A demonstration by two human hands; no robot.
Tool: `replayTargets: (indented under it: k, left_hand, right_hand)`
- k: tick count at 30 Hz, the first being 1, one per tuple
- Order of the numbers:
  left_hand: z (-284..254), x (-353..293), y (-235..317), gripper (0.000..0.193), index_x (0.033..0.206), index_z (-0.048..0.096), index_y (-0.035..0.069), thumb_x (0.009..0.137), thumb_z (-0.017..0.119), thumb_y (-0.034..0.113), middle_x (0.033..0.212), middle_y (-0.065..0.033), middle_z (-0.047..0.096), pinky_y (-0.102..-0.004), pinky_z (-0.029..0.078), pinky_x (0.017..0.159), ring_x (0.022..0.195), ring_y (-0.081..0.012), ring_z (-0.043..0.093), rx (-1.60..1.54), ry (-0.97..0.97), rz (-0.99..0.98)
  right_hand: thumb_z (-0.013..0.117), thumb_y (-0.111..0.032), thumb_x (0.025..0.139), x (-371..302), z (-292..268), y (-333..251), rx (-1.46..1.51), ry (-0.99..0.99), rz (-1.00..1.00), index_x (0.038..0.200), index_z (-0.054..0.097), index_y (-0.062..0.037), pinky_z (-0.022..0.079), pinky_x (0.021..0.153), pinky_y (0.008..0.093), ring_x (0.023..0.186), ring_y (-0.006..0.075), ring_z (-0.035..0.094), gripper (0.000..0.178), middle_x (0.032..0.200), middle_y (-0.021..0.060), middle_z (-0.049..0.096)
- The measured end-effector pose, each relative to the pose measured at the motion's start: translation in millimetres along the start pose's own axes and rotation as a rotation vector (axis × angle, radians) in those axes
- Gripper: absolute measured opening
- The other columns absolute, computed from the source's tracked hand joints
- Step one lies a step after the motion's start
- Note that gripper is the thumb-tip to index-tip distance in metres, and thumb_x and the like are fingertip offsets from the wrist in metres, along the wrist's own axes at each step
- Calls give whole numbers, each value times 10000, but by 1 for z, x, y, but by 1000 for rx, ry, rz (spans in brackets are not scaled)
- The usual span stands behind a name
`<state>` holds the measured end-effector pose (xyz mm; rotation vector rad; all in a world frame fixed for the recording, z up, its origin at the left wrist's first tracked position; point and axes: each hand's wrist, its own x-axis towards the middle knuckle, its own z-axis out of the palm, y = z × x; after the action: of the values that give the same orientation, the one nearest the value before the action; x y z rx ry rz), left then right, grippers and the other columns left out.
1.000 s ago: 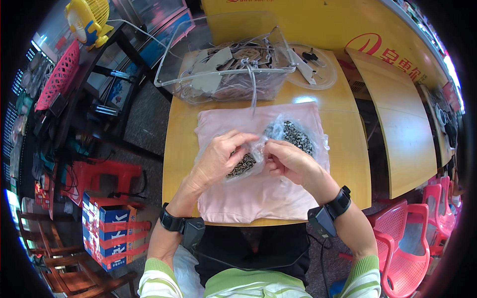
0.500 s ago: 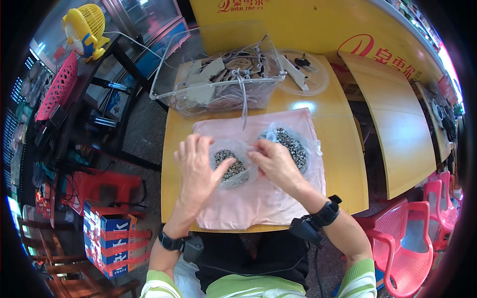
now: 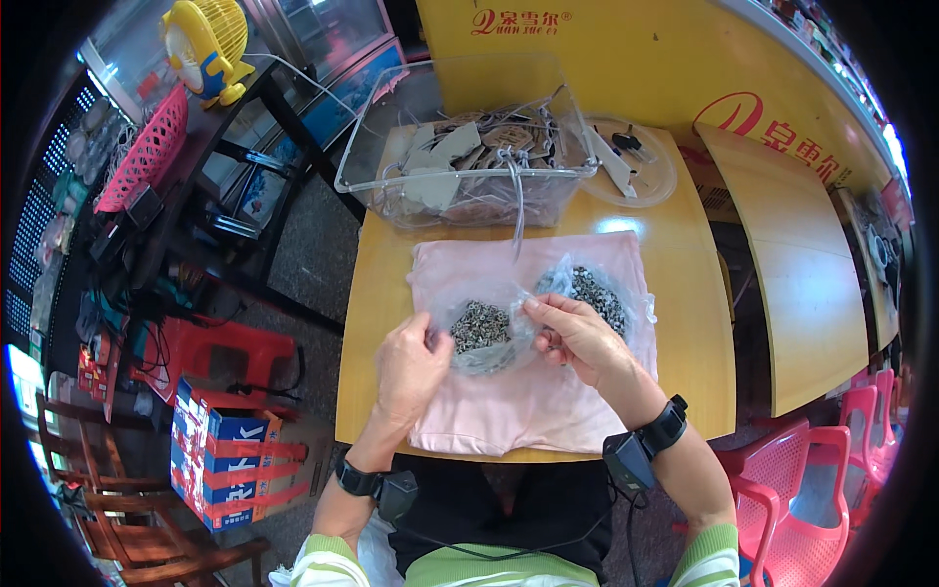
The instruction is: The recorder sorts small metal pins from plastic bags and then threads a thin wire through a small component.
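A clear plastic bag (image 3: 486,364) stands spread open on a pink cloth (image 3: 489,416), with small dark and silvery metal-looking pieces (image 3: 480,326) inside. My left hand (image 3: 413,367) is closed at the bag's left rim; its fingertips are partly hidden. On the other side, my right hand (image 3: 579,339) pinches the raised right edge of the same bag between thumb and forefinger, other fingers curled. Just beyond the right hand sits a second plastic bag (image 3: 559,277), bluish at its edge, filled with similar small pieces (image 3: 599,293).
Behind the cloth on the wooden table (image 3: 694,391) stands a clear plastic bin (image 3: 469,181) of card pieces and ties. A round clear lid (image 3: 653,186) lies right of it. Pink chairs (image 3: 807,499) stand at right; a taped carton (image 3: 235,460) and red stool (image 3: 230,347) at left.
My left hand has gone from spread fingers above the nearer bag to closed at its left rim. The right hand keeps its pinch. The whole view has shifted a little.
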<state>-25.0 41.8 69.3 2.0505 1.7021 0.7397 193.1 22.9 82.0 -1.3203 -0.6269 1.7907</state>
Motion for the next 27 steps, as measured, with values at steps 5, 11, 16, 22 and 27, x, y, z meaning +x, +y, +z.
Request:
replayTargets:
  k: [5, 11, 16, 22, 27]
  left_hand:
    - [-19, -4, -21, 95, 917, 646, 7, 872, 615, 85, 790, -19, 662, -196, 447, 487, 648, -65, 605, -932, -195, -336]
    - [-16, -8, -17, 128, 1009, 597, 51, 898, 588, 113, 911, -65, 653, -241, 549, 650, 754, -129, 640, -1685, -182, -826]
    - [-9, -9, -30, 183, 995, 576, 62, 917, 566, 227, 882, -59, 633, -280, 535, 648, 732, -158, 628, -1769, -323, -716]
    - [-7, -4, -24, 222, 1009, 547, 64, 918, 572, 265, 866, -37, 618, -249, 484, 584, 704, -120, 592, -1417, -228, -564]
    - [-13, -12, -21, 210, 1007, 542, 55, 914, 587, 238, 882, -31, 617, -226, 486, 610, 747, -78, 584, -953, -146, -335]
  right_hand:
    - [560, -196, 929, 4, -12, 0, 340, -24, 69, 1006, 560, -43, 350, 407, 137, 555, 22, 462, 171, 789, -15, 530]
    - [544, -153, 931, 12, -22, 5, 622, -131, 159, 949, 536, -24, 317, 379, 125, 517, 26, 399, 130, 796, -2, 510]
    - [555, -138, 908, 17, -16, 1, 462, -30, 133, 817, 529, -35, 218, 377, 158, 487, 24, 333, 140, 686, 1, 486]
    - [557, -190, 915, 10, -1, 1, 235, 12, -12, 922, 565, -28, 262, 386, 169, 488, 33, 388, 162, 724, -1, 533]
    - [597, -235, 888, 1, -1, 0, -174, 69, -166, 1012, 560, -5, 365, 418, 205, 535, 54, 508, 263, 689, 10, 548]
